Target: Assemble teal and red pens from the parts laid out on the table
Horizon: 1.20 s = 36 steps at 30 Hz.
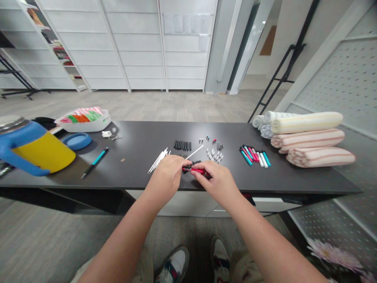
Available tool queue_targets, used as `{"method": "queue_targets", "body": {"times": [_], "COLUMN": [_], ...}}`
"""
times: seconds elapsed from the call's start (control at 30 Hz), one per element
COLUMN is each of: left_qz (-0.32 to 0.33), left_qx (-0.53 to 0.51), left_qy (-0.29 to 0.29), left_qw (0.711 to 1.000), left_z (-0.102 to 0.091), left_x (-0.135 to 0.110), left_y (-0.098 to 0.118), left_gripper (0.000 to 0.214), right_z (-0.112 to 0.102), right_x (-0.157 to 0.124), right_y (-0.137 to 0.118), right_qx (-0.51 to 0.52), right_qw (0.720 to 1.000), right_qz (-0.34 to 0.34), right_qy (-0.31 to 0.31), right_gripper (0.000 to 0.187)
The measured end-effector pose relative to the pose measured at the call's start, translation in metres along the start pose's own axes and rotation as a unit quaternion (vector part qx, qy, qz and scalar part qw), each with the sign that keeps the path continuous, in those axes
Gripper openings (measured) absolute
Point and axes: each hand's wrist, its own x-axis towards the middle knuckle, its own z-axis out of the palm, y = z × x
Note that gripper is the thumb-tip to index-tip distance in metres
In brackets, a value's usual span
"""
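Note:
Over the front edge of a dark table (141, 145), both my hands hold a red pen (196, 170) with a black end. My left hand (167, 173) pinches the black end, fingers closed. My right hand (216, 181) grips the red barrel, fingers closed. Just beyond lie white ink refills (158, 160), a row of black pen grips (182, 145), small silver and white pen parts (214, 153) and a row of finished pens (255, 155) in red, teal and white.
A yellow and blue jug (35, 151) lies at the left, with a blue lid (77, 140), a teal pen (94, 162) and a white tray (85, 120) of coloured items. Rolled striped towels (309, 139) are stacked at the right. My shoes (197, 261) show below.

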Motion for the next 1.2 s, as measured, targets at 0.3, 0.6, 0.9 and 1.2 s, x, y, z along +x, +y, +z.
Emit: {"method": "queue_targets", "body": {"times": [0.3, 0.6, 0.9, 1.2], "left_qz": [0.036, -0.203, -0.296, -0.3], "left_qx": [0.045, -0.201, -0.374, -0.367], "left_qy": [-0.022, 0.069, 0.133, 0.134], "left_qw": [0.998, 0.956, 0.869, 0.87], "left_z": [0.01, 0.007, 0.011, 0.012], "left_x": [-0.007, -0.004, -0.005, -0.005], "left_y": [0.0, -0.005, -0.023, -0.021], "left_gripper": [0.03, 0.028, 0.035, 0.035], "right_z": [-0.003, -0.034, -0.052, -0.051], "right_x": [-0.001, 0.001, -0.004, -0.001], "right_y": [-0.003, 0.021, 0.074, 0.066], "right_qx": [0.105, -0.044, -0.162, -0.155], "right_qw": [0.992, 0.966, 0.959, 0.97], "right_qz": [0.063, 0.156, 0.213, 0.165], "right_qy": [0.042, 0.2, 0.097, 0.086], "right_gripper": [0.013, 0.027, 0.022, 0.025]}}
